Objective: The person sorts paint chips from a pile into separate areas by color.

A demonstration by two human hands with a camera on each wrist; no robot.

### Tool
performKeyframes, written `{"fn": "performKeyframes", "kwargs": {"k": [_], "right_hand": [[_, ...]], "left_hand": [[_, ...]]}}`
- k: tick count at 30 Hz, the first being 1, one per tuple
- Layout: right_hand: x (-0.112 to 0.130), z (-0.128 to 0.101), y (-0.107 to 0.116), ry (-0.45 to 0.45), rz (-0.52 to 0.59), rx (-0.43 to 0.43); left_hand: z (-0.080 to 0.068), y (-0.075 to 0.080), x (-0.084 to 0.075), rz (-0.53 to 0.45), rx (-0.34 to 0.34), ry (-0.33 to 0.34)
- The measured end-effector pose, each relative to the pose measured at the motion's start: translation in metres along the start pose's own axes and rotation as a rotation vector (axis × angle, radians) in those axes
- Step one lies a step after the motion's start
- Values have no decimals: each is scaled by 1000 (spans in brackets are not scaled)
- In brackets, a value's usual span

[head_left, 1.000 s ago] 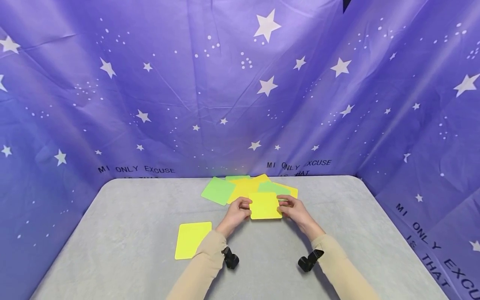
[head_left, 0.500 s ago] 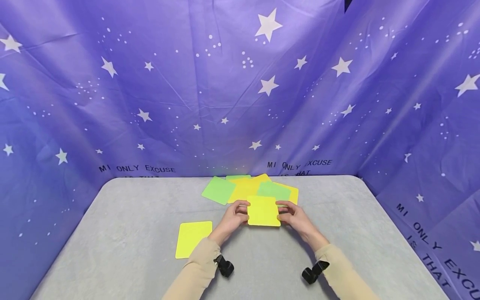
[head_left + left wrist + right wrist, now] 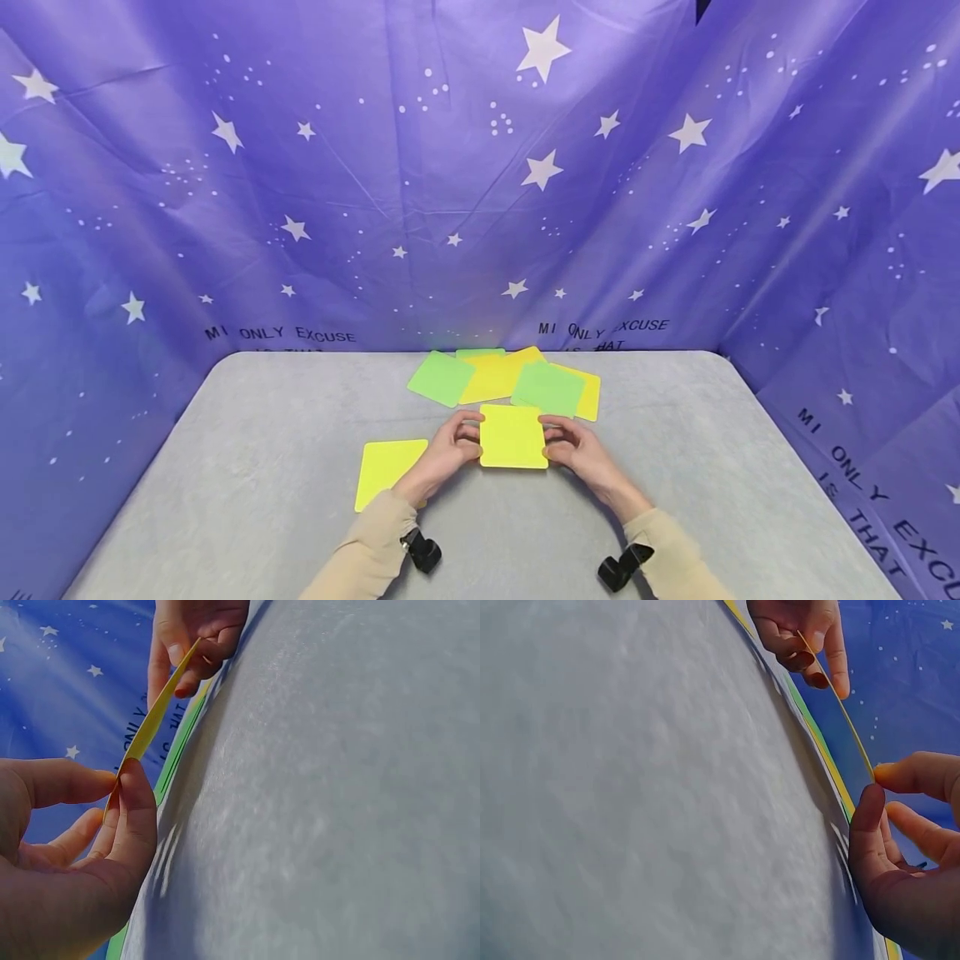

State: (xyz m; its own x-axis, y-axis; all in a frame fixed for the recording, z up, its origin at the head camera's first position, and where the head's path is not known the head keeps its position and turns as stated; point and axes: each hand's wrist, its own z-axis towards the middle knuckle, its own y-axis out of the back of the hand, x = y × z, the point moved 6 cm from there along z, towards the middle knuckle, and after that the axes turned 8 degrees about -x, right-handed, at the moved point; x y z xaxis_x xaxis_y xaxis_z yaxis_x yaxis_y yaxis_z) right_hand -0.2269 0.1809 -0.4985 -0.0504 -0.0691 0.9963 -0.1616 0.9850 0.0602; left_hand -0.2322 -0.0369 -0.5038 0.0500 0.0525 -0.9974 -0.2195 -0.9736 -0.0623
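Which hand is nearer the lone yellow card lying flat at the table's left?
Left. The left hand sits just right of the lone yellow card, gripping the held yellow card; the right hand grips its far edge.

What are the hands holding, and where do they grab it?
A yellow card, lifted off the table: the left hand pinches its left edge, the right hand its right edge.

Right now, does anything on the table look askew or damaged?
The far pile of green and yellow cards lies fanned and crooked, overlapping unevenly. The yellow card pinched between both hands looks flat and undamaged.
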Motion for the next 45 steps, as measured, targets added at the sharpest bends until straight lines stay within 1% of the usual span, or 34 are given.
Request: {"fn": "performKeyframes", "kwargs": {"k": [3, 8, 16, 23, 28, 36, 41, 45], "right_hand": [[1, -2, -5, 19, -20, -5], [5, -7, -14, 39, -39, -11], [7, -15, -32, 48, -68, 6], [5, -18, -45, 52, -62, 2], [6, -20, -53, 45, -64, -8], [10, -25, -68, 65, -78, 11], [12, -26, -80, 78, -77, 28], [13, -26, -91, 103, -68, 36]], "left_hand": [[-3, 3, 0, 8, 10, 13], [-10, 12, 0, -18, 10, 43], [-28, 25, -1, -13, -3, 77], [-39, 34, 1, -27, -15, 77], [-45, 41, 2, -16, -26, 83], [-58, 52, 0, 12, -12, 93], [-65, 62, -3, 27, -34, 105], [-71, 70, -3, 66, -52, 105]]}}
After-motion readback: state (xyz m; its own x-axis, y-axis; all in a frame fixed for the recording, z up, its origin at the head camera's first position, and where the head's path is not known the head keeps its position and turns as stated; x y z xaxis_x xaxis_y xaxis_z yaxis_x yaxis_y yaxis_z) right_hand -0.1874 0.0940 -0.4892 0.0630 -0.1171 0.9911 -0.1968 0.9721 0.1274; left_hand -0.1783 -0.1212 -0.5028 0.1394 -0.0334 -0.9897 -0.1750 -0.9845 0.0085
